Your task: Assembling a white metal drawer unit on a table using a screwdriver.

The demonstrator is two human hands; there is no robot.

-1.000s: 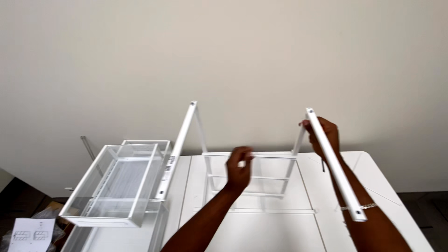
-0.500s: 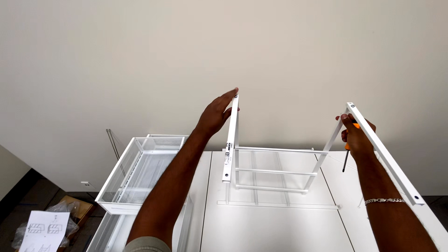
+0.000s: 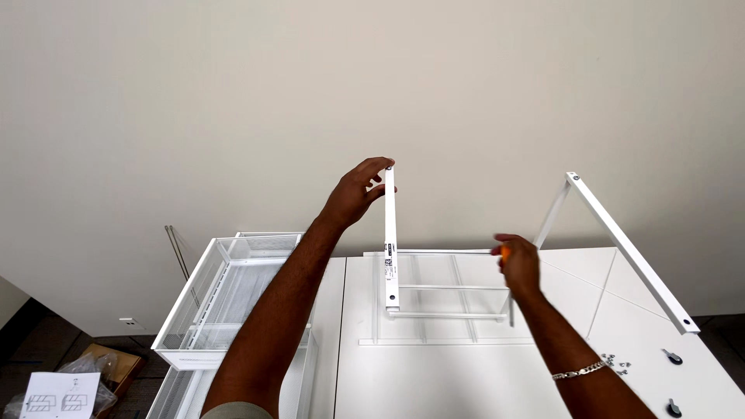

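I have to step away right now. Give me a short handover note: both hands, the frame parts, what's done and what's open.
Left hand: fingers on the top end of the upright white rail, steadying it.
Right hand: closed on an orange-handled tool by the frame's crossbars.
Second rail stands tilted at right, unheld.
White table carries the frame; loose screws and two casters lie at right.
Mesh baskets sit at left.
Done: frame partly joined. Open: casters unfitted, screws unused.
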